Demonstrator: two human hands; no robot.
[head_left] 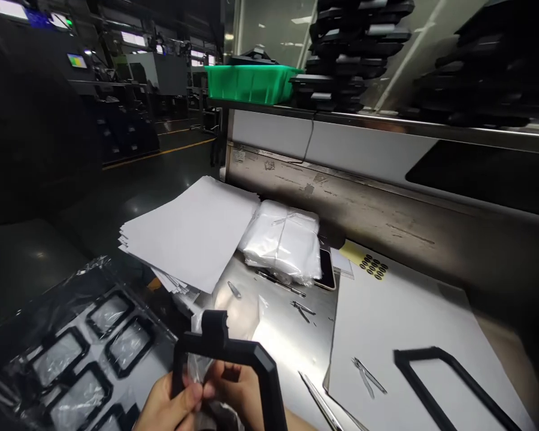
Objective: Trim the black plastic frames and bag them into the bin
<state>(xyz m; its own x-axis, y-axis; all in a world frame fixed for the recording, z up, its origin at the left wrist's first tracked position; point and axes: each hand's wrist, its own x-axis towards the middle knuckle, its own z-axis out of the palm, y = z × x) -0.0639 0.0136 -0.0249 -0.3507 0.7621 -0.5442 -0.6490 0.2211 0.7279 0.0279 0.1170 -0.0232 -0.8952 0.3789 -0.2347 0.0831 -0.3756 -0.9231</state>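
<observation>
A black plastic frame with a tab on top stands upright, close to me at the bottom centre. My left hand is closed around its left side, thumb and fingers pinched near a clear plastic bag. Inside the frame's opening, my right hand has its fingertips pinched on the same crinkled plastic, close to the left thumb. The frame's lower part is cut off by the picture's edge. Another black frame lies on white paper to the right, partly out of view.
Bagged black frames lie at lower left. Behind are a paper stack, a tied bundle of plastic bags, a phone and nippers. More nippers and tweezers lie right. A shelf holds a green bin.
</observation>
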